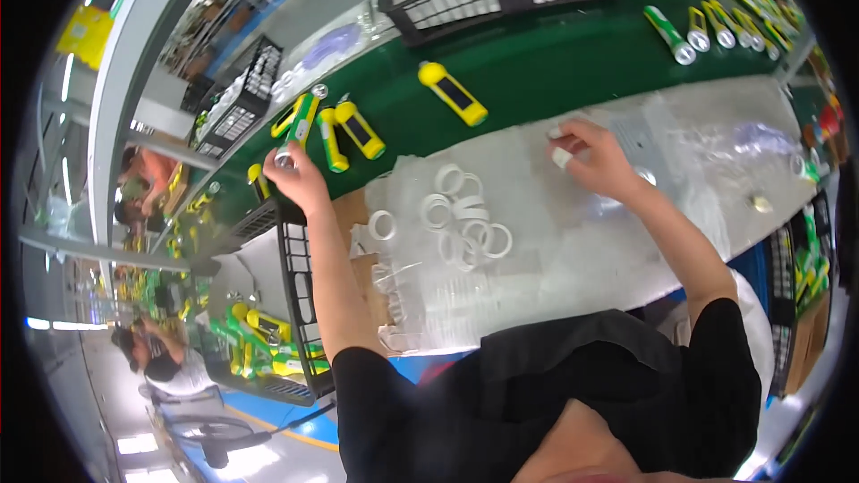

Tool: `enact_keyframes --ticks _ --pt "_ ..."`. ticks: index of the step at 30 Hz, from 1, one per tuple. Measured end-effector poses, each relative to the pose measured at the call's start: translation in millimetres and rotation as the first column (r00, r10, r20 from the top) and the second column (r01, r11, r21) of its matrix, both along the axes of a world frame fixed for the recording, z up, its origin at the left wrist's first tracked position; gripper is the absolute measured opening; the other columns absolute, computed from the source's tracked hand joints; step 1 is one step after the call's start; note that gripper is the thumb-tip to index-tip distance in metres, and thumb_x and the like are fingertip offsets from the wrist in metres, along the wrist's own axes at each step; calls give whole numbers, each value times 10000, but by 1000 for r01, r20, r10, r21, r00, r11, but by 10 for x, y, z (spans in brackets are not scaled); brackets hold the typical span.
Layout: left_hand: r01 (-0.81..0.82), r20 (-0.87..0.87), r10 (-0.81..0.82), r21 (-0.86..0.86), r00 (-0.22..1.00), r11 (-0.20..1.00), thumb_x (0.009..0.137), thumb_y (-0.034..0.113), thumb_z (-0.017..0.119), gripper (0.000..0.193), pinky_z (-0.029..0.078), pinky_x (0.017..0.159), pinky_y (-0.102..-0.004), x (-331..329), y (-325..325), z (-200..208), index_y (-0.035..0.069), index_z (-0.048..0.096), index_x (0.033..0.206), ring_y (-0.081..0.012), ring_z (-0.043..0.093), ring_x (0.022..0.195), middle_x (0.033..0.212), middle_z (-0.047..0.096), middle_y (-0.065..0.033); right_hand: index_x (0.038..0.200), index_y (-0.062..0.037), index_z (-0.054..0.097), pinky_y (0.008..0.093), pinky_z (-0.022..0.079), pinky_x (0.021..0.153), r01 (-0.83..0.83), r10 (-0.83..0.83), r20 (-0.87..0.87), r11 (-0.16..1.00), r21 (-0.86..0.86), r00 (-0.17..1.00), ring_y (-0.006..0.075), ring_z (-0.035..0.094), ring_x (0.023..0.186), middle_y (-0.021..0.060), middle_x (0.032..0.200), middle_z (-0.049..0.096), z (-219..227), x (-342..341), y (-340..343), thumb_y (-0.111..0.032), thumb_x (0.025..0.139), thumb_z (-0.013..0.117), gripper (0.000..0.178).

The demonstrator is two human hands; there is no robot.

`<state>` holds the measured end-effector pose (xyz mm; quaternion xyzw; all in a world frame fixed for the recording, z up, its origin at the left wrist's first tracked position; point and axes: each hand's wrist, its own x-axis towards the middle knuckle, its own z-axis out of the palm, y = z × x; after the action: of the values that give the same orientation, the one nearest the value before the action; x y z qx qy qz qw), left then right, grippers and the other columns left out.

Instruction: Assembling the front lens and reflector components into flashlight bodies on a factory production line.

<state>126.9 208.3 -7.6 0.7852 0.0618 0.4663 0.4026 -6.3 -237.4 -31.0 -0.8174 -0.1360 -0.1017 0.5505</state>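
At the left edge of the green belt, my left hand (300, 183) is closed around the silver end of a green and yellow flashlight (305, 116). More flashlights lie close by it, among them a yellow one with a black panel (361, 131). My right hand (598, 159) hovers over the grey work surface (573, 241) with its fingers loosely curled, thumb and forefinger apart. White coverings show at its thumb and fingertip; between them I see no held thing. Several white rings (436, 211) lie loosely grouped on the surface between my hands.
Another yellow flashlight (454, 94) lies alone on the green belt (555, 63). Beyond it stands a black crate (497, 0); a second crate (300, 295) holding flashlights is beside my left forearm. More flashlights (669, 34) lie far right. Clear plastic film (658, 134) lies near my right hand.
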Motion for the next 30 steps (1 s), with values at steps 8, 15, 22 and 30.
enact_keyframes --ticks 8,15,22,30 --pt "-128 -253 221 337 942 933 887 256 666 394 489 775 -435 346 850 -903 -19 514 1124 -387 574 899 1056 541 -233 1322 -73 478 413 499 904 172 -104 148 788 -591 984 345 596 1049 133 1074 598 -228 1888 1255 -349 747 770 701" --pt "250 -205 -217 155 954 956 939 204 648 295 503 804 -340 239 202 -564 -22 601 1123 -261 646 875 985 666 -168 1358 -48 413 415 508 908 -8 -42 -79 838 -546 996 362 612 1066 194 1141 619 -39 1895 1296 -225 733 696 708" --pt "397 -98 -926 -883 364 249 932 639 474 874 557 873 -400 -784 -1831 -110 -110 364 1369 -245 623 1076 1252 560 -195 1358 -71 404 421 514 847 -19 50 56 889 -458 997 380 617 1033 197 1226 588 526 278 558 -307 773 733 711" --pt "208 132 -970 -974 206 -89 938 435 621 501 565 778 -319 -1979 -2482 -36 19 549 1208 -153 638 882 1029 625 -51 1327 -84 421 454 531 796 163 -117 119 828 -536 986 394 630 1023 164 1207 620 464 -1001 109 -397 777 775 725"
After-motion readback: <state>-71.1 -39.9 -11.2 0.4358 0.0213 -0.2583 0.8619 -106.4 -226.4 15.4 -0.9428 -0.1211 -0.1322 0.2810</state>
